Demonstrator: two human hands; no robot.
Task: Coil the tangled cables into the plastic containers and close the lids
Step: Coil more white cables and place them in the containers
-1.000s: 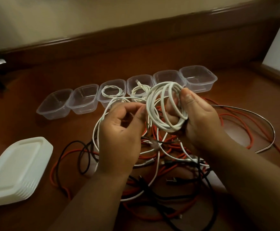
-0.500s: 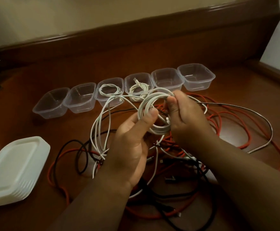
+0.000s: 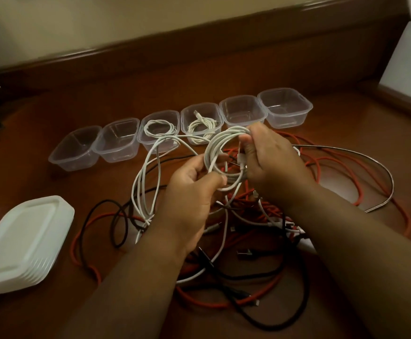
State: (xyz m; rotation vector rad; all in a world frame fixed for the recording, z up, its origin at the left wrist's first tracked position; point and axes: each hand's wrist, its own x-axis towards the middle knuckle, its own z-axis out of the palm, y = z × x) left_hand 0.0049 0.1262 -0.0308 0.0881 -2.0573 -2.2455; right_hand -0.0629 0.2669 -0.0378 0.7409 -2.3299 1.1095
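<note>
I hold a partly wound white cable coil (image 3: 220, 152) above the tangle. My right hand (image 3: 270, 165) grips the coil's right side, thumb and fingers curled round its loops. My left hand (image 3: 194, 189) pinches the coil's lower left, and loose white loops (image 3: 145, 182) trail down to the table. Under my hands lies a tangle of red, black and white cables (image 3: 224, 272). Several clear plastic containers (image 3: 285, 107) stand in a row behind it. Two of them, the third (image 3: 159, 129) and fourth (image 3: 200, 123) from the left, each hold a coiled white cable.
A stack of white lids (image 3: 21, 243) sits at the front left of the wooden table. A silver cable (image 3: 380, 167) arcs out on the right. A white box (image 3: 409, 62) stands at the far right. A raised wooden ledge (image 3: 175, 40) runs along the back.
Both hands have lowered the coil a little toward the tangle. My left hand moved from the loose strand onto the coil's lower left, and the coil has turned to face me more.
</note>
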